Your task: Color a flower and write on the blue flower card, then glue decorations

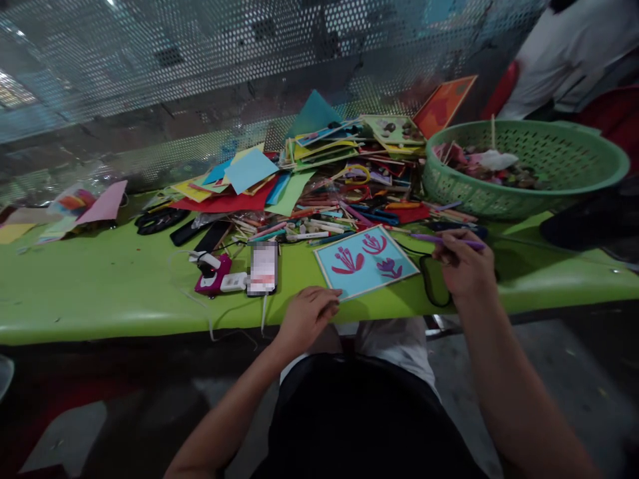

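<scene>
Light-blue rectangular card with pink and purple flowers (366, 267) lies near lime-green table's (144, 283) front edge. Left hand (309, 314) at its near corner; can't tell if pinching. Right hand (466, 264) grips slim purple pen (424, 237). Green perforated basket (462, 186) beyond.

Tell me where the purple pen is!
In the head view, the purple pen is in the right hand, just right of the blue card.

No readable text; phone screen (262, 268) pixelated.
</scene>
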`<state>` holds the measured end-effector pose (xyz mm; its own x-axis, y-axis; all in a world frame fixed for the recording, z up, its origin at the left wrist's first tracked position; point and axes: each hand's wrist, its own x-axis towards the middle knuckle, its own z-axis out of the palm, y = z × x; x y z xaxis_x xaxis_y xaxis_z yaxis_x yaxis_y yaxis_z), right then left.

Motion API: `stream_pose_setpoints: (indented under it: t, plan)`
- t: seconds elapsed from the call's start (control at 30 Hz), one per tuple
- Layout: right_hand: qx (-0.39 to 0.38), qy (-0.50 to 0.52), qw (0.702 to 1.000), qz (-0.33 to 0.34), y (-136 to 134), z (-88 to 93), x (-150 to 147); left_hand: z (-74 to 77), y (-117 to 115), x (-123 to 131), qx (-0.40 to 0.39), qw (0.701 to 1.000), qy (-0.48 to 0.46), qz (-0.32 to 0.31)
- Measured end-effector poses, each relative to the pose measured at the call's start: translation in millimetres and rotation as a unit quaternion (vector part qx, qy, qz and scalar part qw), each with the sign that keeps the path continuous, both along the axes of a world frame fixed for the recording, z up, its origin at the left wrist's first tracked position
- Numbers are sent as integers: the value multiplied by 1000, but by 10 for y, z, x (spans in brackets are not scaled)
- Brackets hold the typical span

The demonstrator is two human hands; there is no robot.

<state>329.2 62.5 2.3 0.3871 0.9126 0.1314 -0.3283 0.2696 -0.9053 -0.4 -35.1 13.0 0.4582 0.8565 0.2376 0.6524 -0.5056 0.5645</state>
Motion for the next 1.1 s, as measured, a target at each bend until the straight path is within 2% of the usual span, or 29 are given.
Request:
stream_pose_setpoints:
  t: [0.1, 0.23, 0.43, 0.77, 0.93, 1.1]
  plan:
    - [-7, -7, 1000, -24, 48, -16, 6, 77, 23, -44, 35, 993, 98, -48]
    - [-15, -19, 999, -43, 124, -5, -1, 160, 47, -85, 116, 967, 188, -128]
    - [-17, -54, 997, -53, 168, 36, -24, 24, 74, -39, 194, 931, 196, -239]
    - [-36, -81, 994, -66, 167, 78, -18, -74, 218, -53, 250, 913, 159, -281]
    - [-52, -100, 991, -70, 162, 57, -2, -155, 233, -76, 224, 919, 151, -287]
    - [-58, -109, 988, -94, 188, 21, 30, -106, 270, -155, 188, 921, 150, -306]
